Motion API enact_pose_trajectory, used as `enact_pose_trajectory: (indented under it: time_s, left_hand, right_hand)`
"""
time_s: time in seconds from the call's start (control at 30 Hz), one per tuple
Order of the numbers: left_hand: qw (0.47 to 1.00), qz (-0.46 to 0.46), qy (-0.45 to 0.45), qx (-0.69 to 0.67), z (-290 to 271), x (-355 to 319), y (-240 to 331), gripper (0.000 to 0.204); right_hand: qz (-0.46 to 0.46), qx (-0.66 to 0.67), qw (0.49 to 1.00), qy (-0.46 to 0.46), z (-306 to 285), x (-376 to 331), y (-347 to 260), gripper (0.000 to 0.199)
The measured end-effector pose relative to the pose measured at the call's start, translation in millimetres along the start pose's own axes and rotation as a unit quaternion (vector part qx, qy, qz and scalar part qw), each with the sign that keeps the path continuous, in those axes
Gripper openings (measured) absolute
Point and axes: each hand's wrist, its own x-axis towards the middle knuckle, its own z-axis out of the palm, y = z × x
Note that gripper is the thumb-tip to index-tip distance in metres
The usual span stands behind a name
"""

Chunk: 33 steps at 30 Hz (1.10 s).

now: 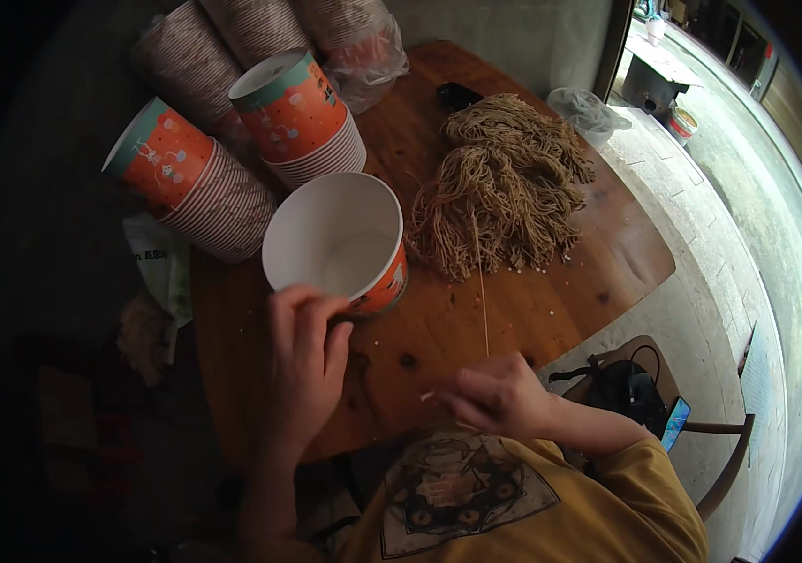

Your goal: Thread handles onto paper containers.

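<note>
A large paper tub (340, 239), white inside and orange outside, stands upright on the wooden table with its mouth facing me. My left hand (309, 352) is at its near rim, fingers curved and apart, holding nothing that I can see; whether it touches the rim I cannot tell. To the right lies a big heap of tan strings (509, 188). One thin string (485, 314) runs straight from the heap down to my right hand (499, 394). That hand is closed in a pinch on it, and a small pale end pokes out beyond the fingertips.
Two stacks of orange-and-teal tubs, one leaning (176, 169) and one nearer the middle (298, 117), stand behind. Plastic-wrapped stacks (260, 33) are at the back. White bits dot the table (598, 253). At right, a chair holds a black bag (626, 389) and a phone (675, 424).
</note>
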Motion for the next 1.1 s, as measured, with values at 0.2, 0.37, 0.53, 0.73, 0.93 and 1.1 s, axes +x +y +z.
enact_pose_trajectory:
  time_s: [0.2, 0.37, 0.53, 0.73, 0.93, 1.1]
  left_hand:
    - [0.985, -0.009, -0.170, -0.023, 0.5, 15.5, -21.0, 0.031]
    - [0.992, 0.013, -0.100, -0.077, 1.1, 16.9, 0.6, 0.033]
    - [0.984, 0.025, -0.124, -0.123, 2.3, -2.0, 21.2, 0.036]
    - [0.962, -0.039, -0.176, -0.207, 7.8, -7.6, 14.9, 0.019]
    - [0.967, -0.044, -0.176, -0.182, 8.2, -9.9, 16.0, 0.011]
    - [0.950, -0.106, -0.212, -0.201, 2.6, -9.7, 18.5, 0.009]
  right_hand:
    - [0.102, 0.025, 0.992, 0.069, 3.8, 29.4, 8.9, 0.006]
    - [0.164, 0.116, 0.976, 0.085, 8.5, 38.4, 11.0, 0.011]
    - [0.175, 0.166, 0.968, 0.065, 4.4, 39.5, -5.1, 0.011]
    - [0.148, 0.137, 0.979, 0.028, 5.1, 32.5, -4.5, 0.011]
    - [0.174, 0.147, 0.974, 0.011, 9.4, 29.4, -1.3, 0.012]
    - [0.233, 0.186, 0.954, -0.016, 6.2, 30.3, -6.1, 0.016]
